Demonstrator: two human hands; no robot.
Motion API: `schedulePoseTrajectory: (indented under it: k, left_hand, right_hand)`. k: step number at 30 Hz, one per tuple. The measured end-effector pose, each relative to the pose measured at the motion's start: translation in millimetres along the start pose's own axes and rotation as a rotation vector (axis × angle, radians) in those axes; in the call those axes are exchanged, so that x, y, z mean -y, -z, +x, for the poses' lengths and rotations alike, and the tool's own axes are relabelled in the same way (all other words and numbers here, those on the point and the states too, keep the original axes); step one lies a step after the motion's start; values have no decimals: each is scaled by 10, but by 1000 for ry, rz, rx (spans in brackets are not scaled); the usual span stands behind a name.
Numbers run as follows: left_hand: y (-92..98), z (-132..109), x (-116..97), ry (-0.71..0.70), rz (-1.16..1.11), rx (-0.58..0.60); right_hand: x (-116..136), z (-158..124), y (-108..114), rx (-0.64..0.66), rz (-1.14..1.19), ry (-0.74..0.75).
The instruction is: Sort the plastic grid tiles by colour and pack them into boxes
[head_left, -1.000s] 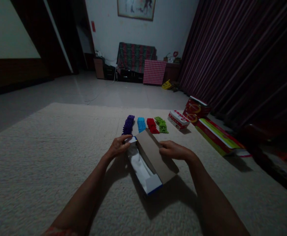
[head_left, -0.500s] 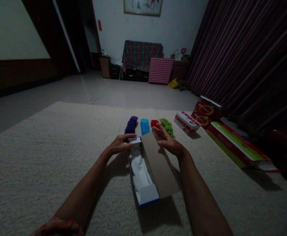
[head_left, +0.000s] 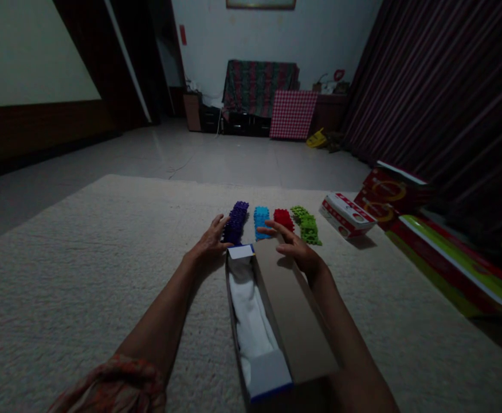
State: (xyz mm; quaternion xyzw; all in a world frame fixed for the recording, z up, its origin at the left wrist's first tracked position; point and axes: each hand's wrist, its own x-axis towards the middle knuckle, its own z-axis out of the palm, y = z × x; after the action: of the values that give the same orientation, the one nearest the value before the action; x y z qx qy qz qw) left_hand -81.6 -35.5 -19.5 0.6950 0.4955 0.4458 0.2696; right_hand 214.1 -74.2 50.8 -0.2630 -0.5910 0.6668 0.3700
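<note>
A long narrow cardboard box (head_left: 296, 312) lies with its lid folded to the right, and white cloth-like material (head_left: 251, 315) fills it. My left hand (head_left: 210, 241) is at the box's far left corner, fingers apart, beside the purple pieces (head_left: 236, 222). Over the lid's far end, my right hand (head_left: 291, 244) has its fingers spread and holds nothing. Just beyond the box stand rows of light blue pieces (head_left: 262, 219), red pieces (head_left: 283, 219) and green pieces (head_left: 306, 225).
A red-and-white box (head_left: 348, 215) sits to the right on the pale mat (head_left: 117, 241). Larger red and green boxes (head_left: 457, 264) lie farther right by the dark curtain. Covered furniture (head_left: 259, 89) stands against the far wall.
My left hand has let go of the box's far end flap and its fingers have spread. The box appears nearer and lower in view. My right hand stays over the lid.
</note>
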Motion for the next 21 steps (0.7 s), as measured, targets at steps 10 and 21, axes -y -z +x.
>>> schedulePoseTrajectory:
  k: [10, 21]
  left_hand:
    - [14, 7, -77, -2, 91, 69]
    - [34, -8, -72, 6, 123, 61]
  right_hand:
    - [-202, -7, -112, -24, 286, -98]
    - [-336, -14, -28, -21, 307, -191]
